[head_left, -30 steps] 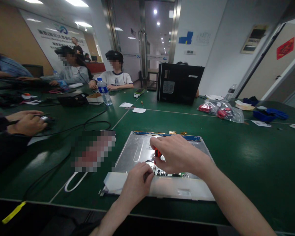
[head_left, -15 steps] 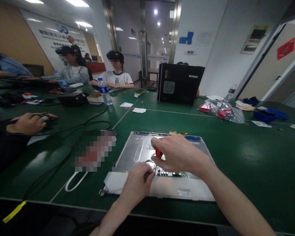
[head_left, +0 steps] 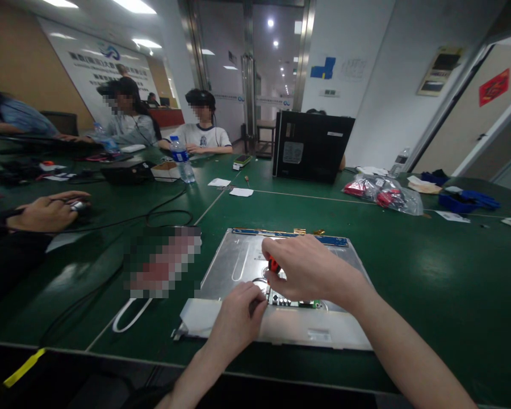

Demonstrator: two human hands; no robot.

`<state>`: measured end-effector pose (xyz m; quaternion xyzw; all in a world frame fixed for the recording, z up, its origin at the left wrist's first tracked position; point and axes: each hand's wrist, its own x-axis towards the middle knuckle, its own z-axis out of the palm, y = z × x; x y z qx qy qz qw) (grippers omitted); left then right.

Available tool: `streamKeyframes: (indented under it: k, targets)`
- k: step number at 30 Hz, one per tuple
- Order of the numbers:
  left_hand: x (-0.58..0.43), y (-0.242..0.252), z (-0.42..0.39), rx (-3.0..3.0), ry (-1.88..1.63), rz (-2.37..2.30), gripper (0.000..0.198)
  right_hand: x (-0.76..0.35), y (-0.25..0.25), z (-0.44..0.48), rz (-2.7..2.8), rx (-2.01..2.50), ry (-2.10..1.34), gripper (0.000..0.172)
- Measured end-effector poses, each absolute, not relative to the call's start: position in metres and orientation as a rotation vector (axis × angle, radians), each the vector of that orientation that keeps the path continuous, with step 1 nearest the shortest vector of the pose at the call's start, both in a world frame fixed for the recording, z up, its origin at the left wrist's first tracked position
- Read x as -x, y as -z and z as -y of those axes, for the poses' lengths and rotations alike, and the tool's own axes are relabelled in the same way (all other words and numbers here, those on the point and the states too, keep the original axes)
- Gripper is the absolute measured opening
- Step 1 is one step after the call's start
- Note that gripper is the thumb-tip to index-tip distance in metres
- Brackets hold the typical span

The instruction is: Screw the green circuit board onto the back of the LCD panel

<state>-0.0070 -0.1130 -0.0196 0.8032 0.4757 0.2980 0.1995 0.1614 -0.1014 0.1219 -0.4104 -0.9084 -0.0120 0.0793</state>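
Little has shifted since half a second ago: a co-worker's hand (head_left: 46, 215) at the far left has drawn back slightly, while the person's own two hands keep nearly the same place. The right hand (head_left: 304, 266) grips a red-and-black screwdriver-like tool (head_left: 273, 264), held over a flat rectangular silver metal panel (head_left: 221, 270) lying on the green worktop (head_left: 434, 295) directly before the person. The left hand (head_left: 237, 313) has its fingers curled beside the tool's lower end, at a small green circuit board (head_left: 317, 304); the tip is masked there, so I cannot tell whether those fingers pinch the shaft or some small part.

For good work here, I would keep the tool square to the board, press straight down with light, even force, and let the left fingers guard against slipping onto nearby components.

The panel's long axis runs left to right across the person's front, with a narrow blue circuit strip (head_left: 337, 241) along its far edge and a translucent whitish film strip (head_left: 287, 328) along the near one. The tool points down, handle uppermost, close to upright.
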Motion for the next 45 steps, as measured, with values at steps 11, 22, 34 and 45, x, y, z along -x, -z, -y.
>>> streamKeyframes:
  k: [11, 22, 34, 45]
  targets:
    - [0.0059, 0.0183, 0.1131, -2.249, -0.833, -1.355, 0.012, -0.1615, -0.1217, 0.1016, 2.74, 1.167, 0.076, 0.011]
    - [0.006, 0.0165, 0.114, -2.244, -0.828, -1.37, 0.013, -0.1619, -0.1218, 0.0985, 2.749, 1.273, 0.068, 0.028]
    - [0.0068, 0.0184, 0.1135, -2.257, -0.843, -1.346, 0.013, -0.1629, -0.1232, 0.0996, 2.748, 1.194, 0.018, 0.017]
    - [0.0057, 0.0146, 0.1142, -2.237, -0.826, -1.357, 0.013, -0.1621, -0.1236, 0.0991, 2.73, 1.22, 0.048, 0.009]
